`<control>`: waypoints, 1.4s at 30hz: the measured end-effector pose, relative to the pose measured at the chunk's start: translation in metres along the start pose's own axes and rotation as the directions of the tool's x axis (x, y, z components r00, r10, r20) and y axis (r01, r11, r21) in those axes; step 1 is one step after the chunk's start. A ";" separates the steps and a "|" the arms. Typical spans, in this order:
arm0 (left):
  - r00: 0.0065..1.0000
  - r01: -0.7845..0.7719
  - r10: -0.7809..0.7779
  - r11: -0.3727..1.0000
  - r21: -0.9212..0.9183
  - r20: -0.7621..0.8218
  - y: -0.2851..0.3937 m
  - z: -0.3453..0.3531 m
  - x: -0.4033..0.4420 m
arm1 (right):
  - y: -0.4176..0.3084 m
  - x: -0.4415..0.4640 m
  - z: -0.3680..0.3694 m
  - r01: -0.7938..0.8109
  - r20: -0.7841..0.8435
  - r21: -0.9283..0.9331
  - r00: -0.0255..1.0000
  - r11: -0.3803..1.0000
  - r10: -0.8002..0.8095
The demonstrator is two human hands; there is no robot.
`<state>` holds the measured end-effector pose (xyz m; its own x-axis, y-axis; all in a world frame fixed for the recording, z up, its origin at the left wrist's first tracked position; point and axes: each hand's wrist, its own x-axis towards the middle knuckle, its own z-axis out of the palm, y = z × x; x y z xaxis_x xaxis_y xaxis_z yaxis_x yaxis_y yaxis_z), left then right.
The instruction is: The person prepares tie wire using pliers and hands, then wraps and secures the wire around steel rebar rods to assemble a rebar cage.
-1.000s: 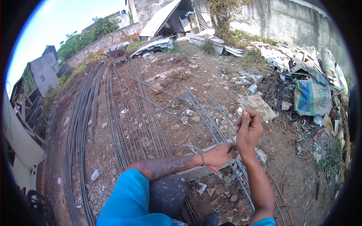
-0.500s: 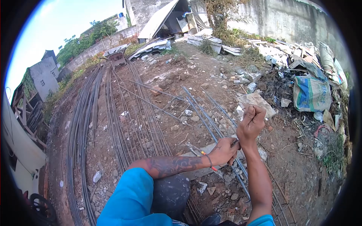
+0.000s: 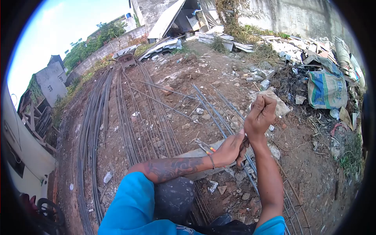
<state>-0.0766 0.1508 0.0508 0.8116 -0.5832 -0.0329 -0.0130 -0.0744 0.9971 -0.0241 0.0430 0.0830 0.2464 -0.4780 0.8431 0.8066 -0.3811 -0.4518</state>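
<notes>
My right hand (image 3: 260,116) is raised in a closed fist above the steel bars; whatever it may hold is hidden. Against my right wrist lies my left hand (image 3: 231,151), its fingers curled down and partly out of sight, so I cannot make out what is in them. Bluish-grey reinforcing bars (image 3: 213,113) run under both hands and slant away over the ground. Beside my left wrist, pincers (image 3: 204,145) with red and yellow handles rest on a pale slab (image 3: 192,156).
Long bundles of thin steel rods (image 3: 94,137) stretch along the dirt at left, toward a wheelbarrow (image 3: 126,58). A tied bar frame (image 3: 291,213) lies at lower right. Rubble and a printed sack (image 3: 327,90) sit at right, before a concrete wall (image 3: 297,19).
My left hand has turned and slid up against my right wrist. The right fist looks slightly lower in the view. The camera has shifted a little.
</notes>
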 end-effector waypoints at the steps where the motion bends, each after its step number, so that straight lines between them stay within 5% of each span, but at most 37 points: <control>1: 0.999 -0.027 0.027 0.999 0.020 -0.019 0.003 0.005 -0.001 | -0.005 0.003 -0.002 -0.068 -0.025 0.040 0.997 0.997 0.069; 5: 0.995 0.008 0.007 0.989 0.148 -0.099 0.014 0.023 -0.001 | -0.014 0.016 -0.015 -0.276 -0.099 0.147 0.951 0.950 0.292; 7: 0.971 -0.151 0.194 0.952 0.267 -0.143 0.006 0.036 0.010 | -0.016 0.023 -0.027 -0.357 -0.118 0.189 0.916 0.915 0.383; 9: 0.988 -0.043 0.073 0.978 0.206 -0.139 0.023 0.053 0.011 | -0.010 0.035 -0.042 -0.264 -0.190 0.158 0.937 0.951 0.292; 13: 0.992 -0.129 0.127 0.939 0.319 0.026 0.044 0.078 0.032 | -0.009 0.054 -0.092 -0.223 -0.152 0.093 0.960 0.970 0.235; 16: 0.964 -0.221 0.136 0.891 0.398 0.230 0.059 0.097 0.055 | -0.036 0.053 -0.141 -0.531 0.103 -0.051 0.840 0.846 0.533; 20: 0.813 -0.212 0.036 0.947 0.239 0.581 0.037 0.125 0.088 | -0.051 0.034 -0.223 -0.553 -0.096 -0.244 0.831 0.796 0.548; 22: 0.668 -0.425 0.137 0.877 0.224 0.731 0.007 0.122 0.123 | -0.070 0.029 -0.264 -0.606 -0.231 -0.340 0.795 0.719 0.561; 26: 0.679 -0.663 0.099 0.510 0.549 0.728 -0.089 0.065 0.222 | -0.101 0.001 -0.325 -0.760 -0.406 -0.497 0.630 0.419 0.662; 30: 0.654 -0.632 0.048 0.584 0.510 0.755 -0.176 0.030 0.264 | -0.127 -0.037 -0.344 -0.900 -0.586 -0.403 0.393 0.166 0.709; 33: 0.585 -0.542 0.069 0.775 0.326 0.808 -0.206 0.037 0.275 | -0.126 -0.050 -0.316 -0.951 -0.637 -0.307 0.237 0.041 0.733; 35: 0.470 -0.638 -0.172 0.612 0.468 0.866 -0.194 0.046 0.281 | -0.113 -0.054 -0.293 -0.960 -0.645 -0.275 0.149 -0.045 0.749; 42: 0.467 -0.670 -0.121 0.597 0.440 0.876 -0.194 0.042 0.281 | -0.040 -0.068 -0.214 -0.898 -0.492 -0.367 -0.034 -0.243 0.870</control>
<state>0.1295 -0.0328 -0.1544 -0.1308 -0.9720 -0.1954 -0.8089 -0.0093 0.5879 -0.1882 -0.0782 -0.0186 0.4289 -0.7044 -0.5655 -0.6143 0.2316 -0.7544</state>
